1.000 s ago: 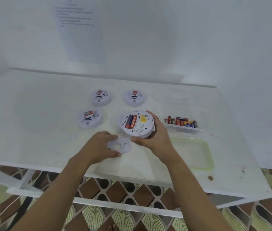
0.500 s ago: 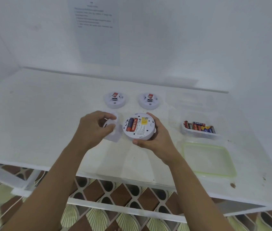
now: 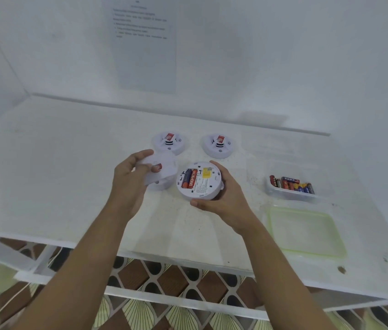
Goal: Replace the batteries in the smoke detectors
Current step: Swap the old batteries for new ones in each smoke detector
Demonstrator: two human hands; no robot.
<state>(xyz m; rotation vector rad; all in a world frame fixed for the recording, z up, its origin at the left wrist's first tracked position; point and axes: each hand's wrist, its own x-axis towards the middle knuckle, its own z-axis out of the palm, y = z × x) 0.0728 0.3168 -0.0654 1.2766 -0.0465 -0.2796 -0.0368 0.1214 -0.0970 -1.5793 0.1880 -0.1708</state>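
Observation:
My right hand (image 3: 228,198) grips a white round smoke detector (image 3: 202,186) turned back-side up just above the table. Two batteries (image 3: 189,178), one dark and one red, sit in its open bay beside a yellow label. My left hand (image 3: 130,179) holds the white round cover plate (image 3: 165,166) up and tilted, to the left of that detector. Behind the plate a third detector (image 3: 163,185) lies on the table, mostly hidden.
Two more smoke detectors (image 3: 169,142) (image 3: 219,145) lie face up farther back on the white table (image 3: 57,167). A clear tray of several loose batteries (image 3: 291,185) stands at the right, with a pale green lid (image 3: 304,232) in front of it. A printed sheet (image 3: 144,44) hangs on the wall.
My left hand picked the cover plate off the table and lifted it up and left of the open detector. The right hand kept its hold; the view shifted.

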